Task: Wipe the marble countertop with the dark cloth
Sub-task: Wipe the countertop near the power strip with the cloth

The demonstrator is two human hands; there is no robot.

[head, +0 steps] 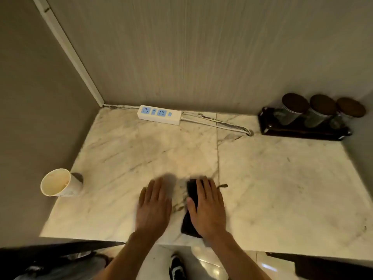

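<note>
The marble countertop (272, 178) is pale with grey veins and a seam down its middle. A dark cloth (191, 196) lies near the front edge, mostly covered by my right hand (207, 209), which presses flat on it with fingers together. My left hand (154, 207) rests flat on the bare marble just left of the cloth, palm down, holding nothing. Brown smears (180, 206) mark the stone between the two hands, and a small brown streak (222, 186) sits just right of the cloth.
A white paper cup (60, 183) stands at the left edge. A white power strip (159, 114) with its cable (226, 126) lies along the back wall. A dark tray (302, 132) with three lidded jars (292, 108) fills the back right corner. Walls close three sides.
</note>
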